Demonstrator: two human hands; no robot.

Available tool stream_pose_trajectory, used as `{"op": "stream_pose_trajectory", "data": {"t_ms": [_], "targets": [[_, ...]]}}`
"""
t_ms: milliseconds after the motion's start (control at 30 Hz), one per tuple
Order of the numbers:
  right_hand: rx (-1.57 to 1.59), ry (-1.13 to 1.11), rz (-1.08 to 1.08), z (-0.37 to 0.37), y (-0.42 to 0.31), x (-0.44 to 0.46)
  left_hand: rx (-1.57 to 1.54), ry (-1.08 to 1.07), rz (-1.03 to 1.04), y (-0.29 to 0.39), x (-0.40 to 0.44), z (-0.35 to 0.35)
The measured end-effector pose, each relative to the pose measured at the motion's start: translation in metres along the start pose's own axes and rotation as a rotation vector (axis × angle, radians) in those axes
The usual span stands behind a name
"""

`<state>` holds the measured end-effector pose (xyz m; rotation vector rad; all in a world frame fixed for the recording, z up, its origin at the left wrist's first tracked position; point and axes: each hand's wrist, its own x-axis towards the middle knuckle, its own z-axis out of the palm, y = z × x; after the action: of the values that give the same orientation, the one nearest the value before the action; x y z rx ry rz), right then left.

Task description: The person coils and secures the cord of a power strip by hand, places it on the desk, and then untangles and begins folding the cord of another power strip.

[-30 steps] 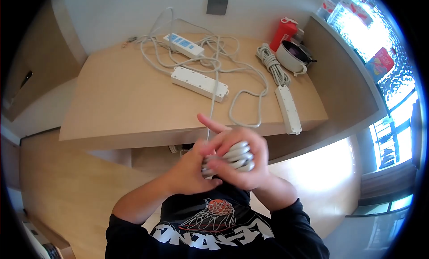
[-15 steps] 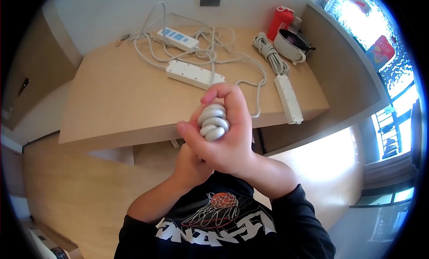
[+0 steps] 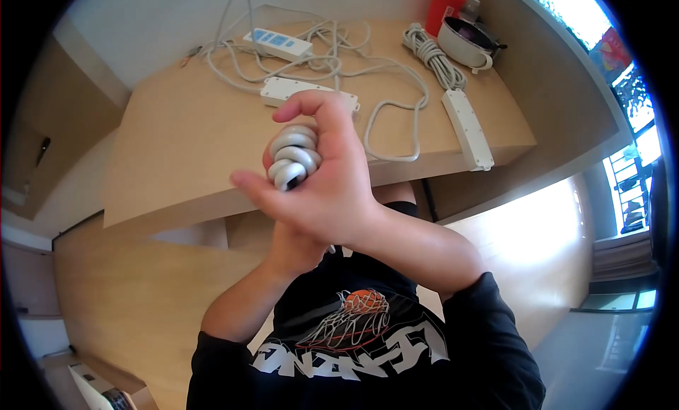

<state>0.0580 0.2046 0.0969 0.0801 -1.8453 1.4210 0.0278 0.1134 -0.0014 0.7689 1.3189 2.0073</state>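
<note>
A bundle of light grey power cord (image 3: pixel 297 154), wound in thick loops, stands in the cupped palm of my right hand (image 3: pixel 332 173). That hand's index finger curls over the top of the bundle, while the thumb sticks out to the left below it. Behind and under the right hand is my left hand (image 3: pixel 298 251); its wrist shows, but its fingers are hidden. Just beyond the hands, a white power strip (image 3: pixel 283 90) lies on the desk, partly covered by my right fingers.
On the wooden desk (image 3: pixel 177 148) lie a second power strip (image 3: pixel 279 44) with blue-marked sockets and tangled grey cords. To the right are a power strip (image 3: pixel 467 131) with its cord bundled, a white pot (image 3: pixel 463 46) and a red bottle (image 3: pixel 444 10). A side panel (image 3: pixel 559 92) bounds the desk.
Both hands have shifted left and slightly up in view with the cord bundle. My right thumb has moved away from the bundle, and its index finger has lifted a little. The camera view has shifted.
</note>
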Motion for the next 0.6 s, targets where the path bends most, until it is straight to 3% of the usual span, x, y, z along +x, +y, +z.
{"op": "stream_pose_trajectory", "data": {"t_ms": [67,133,200,267,300,333,400,500,600], "targets": [[0.262,-0.149,0.076,-0.007,-0.001,-0.001,0.225,0.075,0.178,-0.009,0.004,-0.008],[0.529,-0.303,0.157,-0.022,-0.003,-0.004,0.077,-0.061,0.006,0.008,-0.012,-0.024],[0.561,-0.208,0.098,-0.039,0.017,-0.022,-0.012,-0.059,-0.100,0.020,-0.021,-0.033],[0.525,-0.041,0.371,-0.048,0.026,-0.071,-0.259,-0.043,-0.073,0.029,-0.019,-0.044],[0.373,-0.082,0.611,-0.052,0.038,-0.096,-0.338,-0.073,-0.100,0.034,-0.019,-0.049],[0.228,-0.261,0.866,-0.053,0.055,-0.116,-0.420,-0.103,-0.128,0.038,-0.019,-0.053],[0.354,-0.405,1.297,-0.039,0.080,-0.144,-0.506,-0.179,-0.184,0.042,-0.020,-0.058],[0.899,-0.334,1.529,-0.009,0.089,-0.142,-0.627,-0.245,-0.253,0.041,-0.022,-0.058],[0.889,-0.235,1.419,0.009,0.088,-0.149,-0.564,-0.154,-0.242,0.052,-0.030,-0.063]]}}
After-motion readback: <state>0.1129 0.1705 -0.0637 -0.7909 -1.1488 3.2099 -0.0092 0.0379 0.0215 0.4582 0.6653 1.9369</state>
